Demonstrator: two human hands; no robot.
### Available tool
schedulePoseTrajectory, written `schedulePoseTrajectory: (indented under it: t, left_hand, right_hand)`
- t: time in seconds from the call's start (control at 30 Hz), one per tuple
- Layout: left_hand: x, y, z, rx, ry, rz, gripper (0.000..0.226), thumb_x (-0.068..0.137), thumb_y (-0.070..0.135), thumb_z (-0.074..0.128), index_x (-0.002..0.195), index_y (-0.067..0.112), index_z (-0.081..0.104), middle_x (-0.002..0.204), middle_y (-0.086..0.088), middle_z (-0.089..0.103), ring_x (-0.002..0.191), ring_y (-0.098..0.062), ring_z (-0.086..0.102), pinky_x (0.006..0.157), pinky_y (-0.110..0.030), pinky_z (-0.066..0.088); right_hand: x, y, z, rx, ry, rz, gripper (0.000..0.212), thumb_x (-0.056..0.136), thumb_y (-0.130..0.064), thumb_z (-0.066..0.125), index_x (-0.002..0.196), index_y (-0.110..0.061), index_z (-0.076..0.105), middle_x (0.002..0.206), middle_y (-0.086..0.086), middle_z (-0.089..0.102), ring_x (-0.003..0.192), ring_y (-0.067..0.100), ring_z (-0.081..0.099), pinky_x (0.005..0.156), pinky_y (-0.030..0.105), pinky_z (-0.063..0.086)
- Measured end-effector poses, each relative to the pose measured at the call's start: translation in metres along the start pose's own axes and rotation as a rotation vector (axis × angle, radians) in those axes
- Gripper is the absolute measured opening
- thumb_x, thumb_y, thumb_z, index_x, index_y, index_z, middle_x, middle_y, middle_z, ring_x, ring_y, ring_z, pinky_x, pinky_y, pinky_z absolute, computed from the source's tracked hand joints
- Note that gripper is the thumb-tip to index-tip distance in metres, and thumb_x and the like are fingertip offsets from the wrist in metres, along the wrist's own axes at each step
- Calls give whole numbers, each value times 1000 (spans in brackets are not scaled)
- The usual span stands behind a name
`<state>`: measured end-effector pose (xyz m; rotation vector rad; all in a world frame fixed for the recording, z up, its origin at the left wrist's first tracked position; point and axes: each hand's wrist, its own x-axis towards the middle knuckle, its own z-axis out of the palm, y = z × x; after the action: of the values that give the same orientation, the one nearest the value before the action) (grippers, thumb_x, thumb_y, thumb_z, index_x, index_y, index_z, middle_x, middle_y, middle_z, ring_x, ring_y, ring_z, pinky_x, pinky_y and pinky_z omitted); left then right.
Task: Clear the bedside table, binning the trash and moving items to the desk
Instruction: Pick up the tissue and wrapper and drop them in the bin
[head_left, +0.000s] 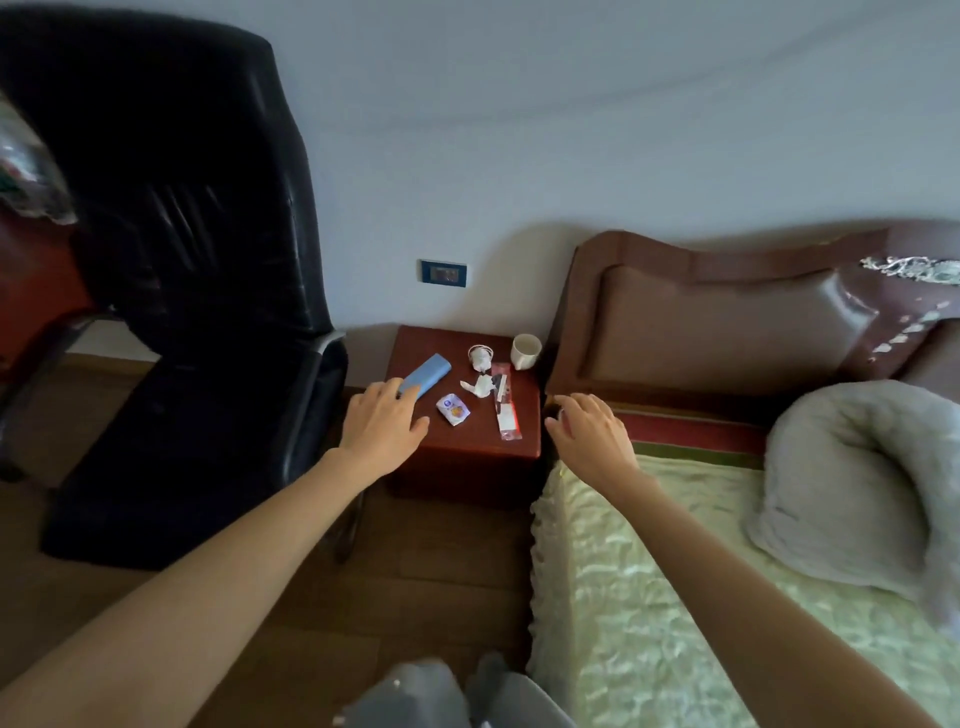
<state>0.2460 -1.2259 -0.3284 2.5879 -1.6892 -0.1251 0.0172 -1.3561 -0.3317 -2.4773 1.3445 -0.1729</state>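
A small reddish-brown bedside table (467, 441) stands between a chair and a bed. On it lie a light blue case (425, 376), a small printed wrapper (453, 409), crumpled white tissue (480, 387), a long clear packet with red print (505, 402), a small white crumpled cup (479, 356) and a white mug (525, 351). My left hand (382, 423) reaches over the table's left front, fingers spread, fingertips at the near end of the blue case. My right hand (592, 431) hovers by the table's right edge over the bed corner, fingers curled and holding nothing.
A black office chair (192, 260) stands close on the table's left. A bed with a pale green cover (675, 597), a grey pillow (857, 483) and a brown padded headboard (727, 322) fills the right. A wall socket (443, 273) sits above the table. Wooden floor lies below.
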Motion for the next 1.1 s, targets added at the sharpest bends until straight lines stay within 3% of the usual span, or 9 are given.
schedulePoseTrajectory:
  t: [0.27,0.57,0.83,1.1]
  left_hand:
    - [68,-4,32,9,-88,-48,52,94,39,46,138,13,39,140,-10,45,126,-26,43,99,-41,39]
    - [173,-38,96,-19,-193,31,49,92,39,48,133,13,45,129,-9,52,119,-26,48,93,-40,43]
    - [243,-34,157,-88,-331,86,51,92,39,49,137,16,40,140,-8,46,127,-24,43,100,-37,39]
    - [292,-24,239,-174,-392,131,44,90,34,54,130,17,48,136,-8,49,123,-24,46,99,-37,43]
  right_hand:
    - [74,33,37,29,-143,25,46,96,-33,45,138,-13,45,140,8,48,133,27,39,108,44,36]
    - [160,45,94,19,-200,145,44,96,-30,48,136,-12,48,136,8,52,130,27,42,104,43,37]
    - [213,49,140,1,-278,256,43,94,-28,50,134,-10,51,136,11,53,132,29,41,107,43,33]
    - [250,81,208,-27,-339,288,44,96,-28,49,136,-11,48,143,13,47,137,31,35,112,45,28]
